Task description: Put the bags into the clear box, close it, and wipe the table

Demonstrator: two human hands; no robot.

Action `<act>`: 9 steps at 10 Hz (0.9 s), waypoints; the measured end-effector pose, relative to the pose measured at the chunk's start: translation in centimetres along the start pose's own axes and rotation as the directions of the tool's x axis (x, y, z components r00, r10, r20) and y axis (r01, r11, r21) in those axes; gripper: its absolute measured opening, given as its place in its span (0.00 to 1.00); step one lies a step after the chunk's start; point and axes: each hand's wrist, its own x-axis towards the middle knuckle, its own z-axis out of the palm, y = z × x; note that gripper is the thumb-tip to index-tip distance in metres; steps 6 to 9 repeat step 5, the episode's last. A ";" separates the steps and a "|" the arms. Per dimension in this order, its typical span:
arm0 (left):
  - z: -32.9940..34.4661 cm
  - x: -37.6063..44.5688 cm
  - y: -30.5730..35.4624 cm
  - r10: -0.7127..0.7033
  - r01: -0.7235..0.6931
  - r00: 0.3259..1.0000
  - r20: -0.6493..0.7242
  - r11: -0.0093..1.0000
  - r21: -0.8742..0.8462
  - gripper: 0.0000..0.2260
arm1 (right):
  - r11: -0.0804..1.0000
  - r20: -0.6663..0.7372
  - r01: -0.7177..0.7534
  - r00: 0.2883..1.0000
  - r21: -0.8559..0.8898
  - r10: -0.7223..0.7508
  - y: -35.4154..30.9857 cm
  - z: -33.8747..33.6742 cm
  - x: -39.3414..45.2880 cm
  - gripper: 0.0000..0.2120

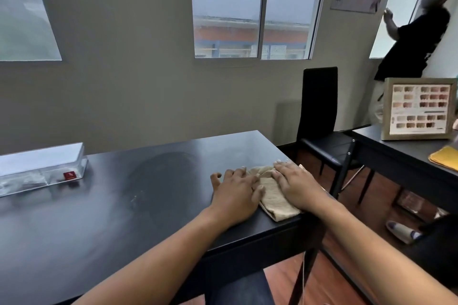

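A beige cloth (273, 199) lies folded at the right edge of the black table (124, 205). My left hand (236, 192) rests flat on the cloth's left side and on the table, fingers spread. My right hand (296, 184) presses flat on the cloth's right side. The clear box (42, 168) stands at the table's far left with its lid down. Bags (23, 181) and a small red item (69, 175) show through its wall.
A black chair (322, 131) stands past the table's right end. A second dark table (409, 158) at right holds a framed colour chart (418, 109) and a yellow cloth (444, 157). A person in black (416, 42) stands by the far right window. A shoe (402, 231) lies on the wooden floor.
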 end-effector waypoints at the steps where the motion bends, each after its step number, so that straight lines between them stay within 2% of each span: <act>1: -0.5 -0.6 -0.7 0.007 -0.007 1.000 0.000 1.000 -0.016 0.22 | 0.999 0.016 -0.001 1.000 -0.041 0.001 -0.2 -0.4 -0.1 0.24; 3: -3.0 -2.5 -4.5 -0.017 0.017 0.998 -0.068 1.000 -0.012 0.22 | 0.997 -0.102 0.068 0.993 0.041 -0.063 -4.5 0.2 0.8 0.24; 4: -4.3 -4.0 -8.2 -0.074 0.075 0.992 -0.098 0.997 0.008 0.23 | 0.985 -0.094 0.165 0.983 0.045 -0.160 -8.5 1.7 1.2 0.24; 5: -5.6 -5.7 -12.3 -0.133 0.133 0.979 -0.152 0.991 -0.008 0.24 | 0.974 -0.023 0.223 0.975 0.043 -0.222 -12.4 3.4 1.4 0.26; 9: -5.6 -5.7 -12.3 -0.133 0.133 0.979 -0.152 0.991 -0.008 0.24 | 0.974 -0.023 0.223 0.975 0.043 -0.222 -12.4 3.4 1.4 0.26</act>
